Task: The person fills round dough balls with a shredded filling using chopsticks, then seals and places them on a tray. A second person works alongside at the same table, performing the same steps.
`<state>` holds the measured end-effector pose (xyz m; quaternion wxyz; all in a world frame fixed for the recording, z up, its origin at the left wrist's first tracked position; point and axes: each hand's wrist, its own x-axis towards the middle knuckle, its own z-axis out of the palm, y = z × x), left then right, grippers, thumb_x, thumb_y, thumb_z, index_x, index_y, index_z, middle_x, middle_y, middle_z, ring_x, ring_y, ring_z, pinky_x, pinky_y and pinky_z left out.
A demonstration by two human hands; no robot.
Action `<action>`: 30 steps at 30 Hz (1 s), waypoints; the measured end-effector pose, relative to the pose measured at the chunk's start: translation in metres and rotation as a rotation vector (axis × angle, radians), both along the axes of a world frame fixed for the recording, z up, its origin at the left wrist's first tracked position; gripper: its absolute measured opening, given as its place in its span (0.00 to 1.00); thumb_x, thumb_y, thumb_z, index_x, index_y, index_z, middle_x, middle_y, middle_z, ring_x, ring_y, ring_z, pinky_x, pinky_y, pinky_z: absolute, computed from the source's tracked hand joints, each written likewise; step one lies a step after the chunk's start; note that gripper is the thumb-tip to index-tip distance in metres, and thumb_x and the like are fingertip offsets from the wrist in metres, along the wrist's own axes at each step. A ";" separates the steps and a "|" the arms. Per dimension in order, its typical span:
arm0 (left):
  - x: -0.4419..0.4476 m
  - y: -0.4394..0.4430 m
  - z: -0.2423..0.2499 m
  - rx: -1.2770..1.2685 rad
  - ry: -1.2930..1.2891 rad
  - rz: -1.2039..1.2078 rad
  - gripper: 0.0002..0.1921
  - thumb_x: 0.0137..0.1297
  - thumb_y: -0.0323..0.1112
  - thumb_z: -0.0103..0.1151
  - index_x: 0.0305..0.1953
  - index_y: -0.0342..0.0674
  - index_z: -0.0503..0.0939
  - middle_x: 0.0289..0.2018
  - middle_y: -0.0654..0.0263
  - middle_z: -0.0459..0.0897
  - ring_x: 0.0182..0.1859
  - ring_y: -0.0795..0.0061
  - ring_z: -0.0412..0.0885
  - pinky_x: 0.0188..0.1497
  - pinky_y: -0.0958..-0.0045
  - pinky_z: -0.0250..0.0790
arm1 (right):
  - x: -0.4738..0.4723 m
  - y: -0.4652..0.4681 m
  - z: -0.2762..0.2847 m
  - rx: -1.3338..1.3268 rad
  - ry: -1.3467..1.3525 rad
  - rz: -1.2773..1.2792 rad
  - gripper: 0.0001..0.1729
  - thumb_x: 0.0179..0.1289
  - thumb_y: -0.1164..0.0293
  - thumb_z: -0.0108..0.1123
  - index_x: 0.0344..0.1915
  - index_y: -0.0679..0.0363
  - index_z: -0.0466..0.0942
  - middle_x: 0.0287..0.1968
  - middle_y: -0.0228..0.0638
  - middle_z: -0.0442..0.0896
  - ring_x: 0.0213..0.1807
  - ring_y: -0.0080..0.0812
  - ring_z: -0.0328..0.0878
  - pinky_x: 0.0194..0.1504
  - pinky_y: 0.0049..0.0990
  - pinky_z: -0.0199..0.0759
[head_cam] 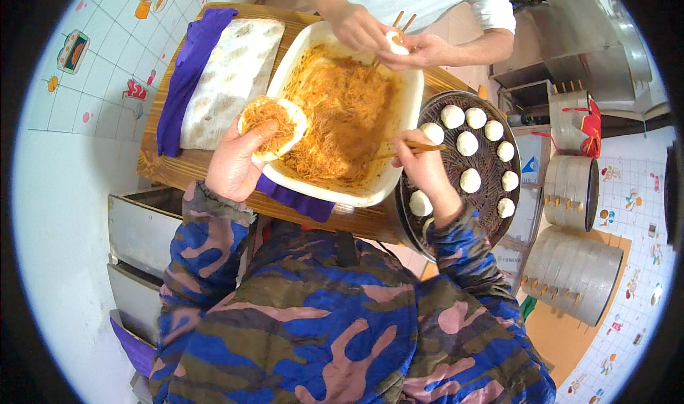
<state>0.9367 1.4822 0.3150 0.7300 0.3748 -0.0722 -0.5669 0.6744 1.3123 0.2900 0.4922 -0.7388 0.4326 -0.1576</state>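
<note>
My left hand (238, 163) holds a round dough wrapper (296, 122) heaped with orange-brown shredded filling, its thumb pressed on the filling. This wrapper is over the left rim of a white plastic basin (414, 105) that contains more of the same filling (342, 121). Gripped in my right hand (419, 161) is a pair of wooden chopsticks (387, 156), their tips over the basin's right side. Below and beside that hand stands a round dark steamer tray (489, 158) with several white filled buns (470, 180) on it.
Across the basin, a co-worker's hands (393, 43) hold a partly closed bun (396, 43), near another pair of chopsticks (404, 21). A floured cloth (235, 78) and purple cloth (187, 78) lie left on the wooden table (152, 158). Metal steamers (574, 276) stand at the right.
</note>
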 end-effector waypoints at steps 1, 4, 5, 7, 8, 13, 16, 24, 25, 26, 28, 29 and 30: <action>0.002 0.001 0.001 0.013 0.000 0.010 0.19 0.65 0.23 0.53 0.58 0.34 0.67 0.51 0.59 0.78 0.53 0.67 0.78 0.56 0.65 0.72 | 0.003 -0.002 -0.015 -0.001 0.081 -0.022 0.07 0.65 0.73 0.55 0.36 0.67 0.76 0.29 0.37 0.77 0.23 0.26 0.78 0.25 0.25 0.71; 0.003 0.004 0.002 0.030 0.009 0.016 0.19 0.66 0.23 0.52 0.58 0.34 0.67 0.51 0.59 0.78 0.53 0.67 0.78 0.56 0.65 0.72 | 0.010 0.003 -0.045 -0.119 0.153 0.029 0.11 0.66 0.69 0.55 0.32 0.68 0.75 0.25 0.40 0.77 0.23 0.33 0.77 0.26 0.28 0.71; 0.003 0.005 0.001 0.026 0.017 0.005 0.19 0.66 0.23 0.52 0.58 0.34 0.67 0.51 0.59 0.78 0.53 0.67 0.78 0.56 0.65 0.72 | 0.013 0.005 -0.049 -0.160 0.242 0.050 0.11 0.65 0.68 0.56 0.32 0.68 0.76 0.27 0.44 0.78 0.25 0.40 0.77 0.29 0.32 0.72; 0.001 0.007 -0.002 0.030 0.007 -0.007 0.19 0.66 0.24 0.51 0.58 0.34 0.67 0.51 0.59 0.77 0.54 0.66 0.77 0.57 0.64 0.71 | 0.016 0.009 -0.048 -0.258 0.286 0.158 0.12 0.63 0.67 0.58 0.32 0.67 0.77 0.30 0.49 0.78 0.29 0.50 0.77 0.32 0.37 0.72; 0.001 0.008 -0.003 0.039 -0.011 -0.007 0.18 0.67 0.25 0.50 0.58 0.33 0.67 0.52 0.58 0.77 0.54 0.65 0.77 0.58 0.62 0.71 | 0.017 0.011 -0.044 -0.314 0.241 0.244 0.13 0.63 0.66 0.58 0.31 0.66 0.78 0.30 0.50 0.78 0.30 0.53 0.76 0.33 0.39 0.72; -0.001 0.011 -0.008 0.025 -0.009 0.013 0.18 0.67 0.26 0.50 0.58 0.33 0.68 0.52 0.57 0.77 0.54 0.65 0.77 0.58 0.62 0.71 | 0.012 0.003 -0.016 -0.077 0.296 0.240 0.10 0.61 0.68 0.58 0.33 0.64 0.80 0.29 0.47 0.82 0.30 0.43 0.81 0.34 0.33 0.74; -0.005 0.007 -0.009 0.039 -0.002 0.008 0.18 0.67 0.26 0.50 0.57 0.32 0.68 0.52 0.57 0.78 0.54 0.65 0.78 0.58 0.62 0.71 | 0.012 -0.001 -0.018 -0.005 0.311 0.257 0.09 0.59 0.69 0.59 0.33 0.64 0.81 0.28 0.45 0.83 0.30 0.39 0.82 0.35 0.30 0.75; -0.010 0.007 -0.010 0.018 0.035 -0.021 0.18 0.67 0.26 0.50 0.58 0.32 0.68 0.52 0.57 0.78 0.53 0.64 0.78 0.56 0.62 0.72 | 0.024 0.019 -0.056 -0.158 0.328 0.215 0.16 0.66 0.65 0.56 0.28 0.68 0.77 0.26 0.48 0.80 0.24 0.49 0.78 0.30 0.38 0.72; -0.009 0.008 -0.011 0.027 0.029 -0.012 0.18 0.67 0.26 0.50 0.58 0.32 0.68 0.52 0.57 0.78 0.53 0.64 0.78 0.56 0.62 0.73 | 0.025 0.018 -0.056 -0.086 0.302 0.183 0.17 0.66 0.64 0.55 0.28 0.68 0.77 0.26 0.48 0.80 0.22 0.46 0.78 0.28 0.37 0.72; -0.008 0.010 -0.011 0.033 0.024 -0.004 0.18 0.67 0.26 0.50 0.58 0.32 0.68 0.52 0.57 0.77 0.54 0.64 0.78 0.56 0.62 0.73 | 0.028 0.015 -0.055 -0.005 0.307 0.129 0.18 0.67 0.64 0.54 0.28 0.69 0.76 0.26 0.47 0.80 0.21 0.43 0.78 0.26 0.36 0.73; -0.008 0.012 -0.014 0.037 0.025 0.004 0.19 0.67 0.26 0.50 0.58 0.32 0.67 0.53 0.57 0.77 0.54 0.64 0.77 0.57 0.62 0.72 | 0.032 0.006 -0.050 0.143 0.293 0.032 0.19 0.68 0.64 0.52 0.29 0.70 0.75 0.26 0.45 0.80 0.18 0.38 0.79 0.23 0.34 0.73; -0.008 0.013 -0.016 0.036 0.028 0.007 0.19 0.67 0.26 0.50 0.58 0.32 0.67 0.53 0.57 0.77 0.55 0.64 0.77 0.57 0.62 0.72 | 0.033 0.001 -0.047 0.211 0.273 -0.009 0.19 0.69 0.64 0.51 0.30 0.71 0.75 0.25 0.44 0.80 0.18 0.35 0.79 0.21 0.32 0.73; -0.009 0.014 -0.018 0.025 0.033 0.006 0.19 0.67 0.26 0.50 0.58 0.32 0.67 0.53 0.57 0.77 0.55 0.64 0.77 0.58 0.62 0.71 | 0.034 -0.003 -0.043 0.278 0.219 -0.043 0.19 0.69 0.64 0.50 0.30 0.71 0.74 0.25 0.43 0.80 0.17 0.32 0.79 0.19 0.30 0.74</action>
